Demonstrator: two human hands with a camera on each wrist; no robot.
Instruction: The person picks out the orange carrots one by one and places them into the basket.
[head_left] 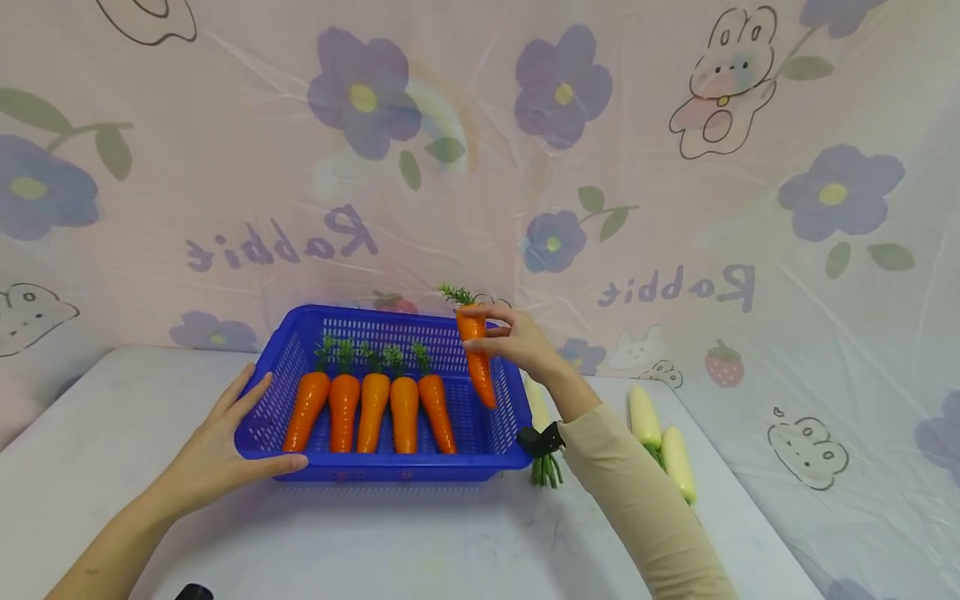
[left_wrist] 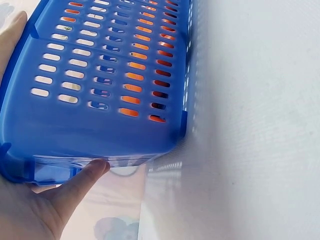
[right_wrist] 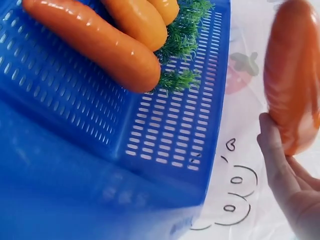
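A blue slotted plastic basket (head_left: 405, 467) stands on the white table, with several orange carrots (head_left: 343, 414) lying side by side in it, their green tops toward the back wall. My left hand (head_left: 213, 442) holds the basket's left front corner, thumb along the front rim and fingers on the left side; the left wrist view shows the thumb (left_wrist: 86, 182) against the basket. Above the basket's right end, my right hand (head_left: 517, 340) pinches another carrot (head_left: 478, 358) near its leafy top, tip hanging down. In the right wrist view this carrot (right_wrist: 295, 75) is apart from the others.
Right of the basket lies a pale radish (head_left: 537, 404) with green stems, partly hidden by the right arm. Two more pale radishes (head_left: 678, 462) lie farther right on the table (head_left: 360, 542). A patterned curtain (head_left: 465, 208) hangs close behind the basket.
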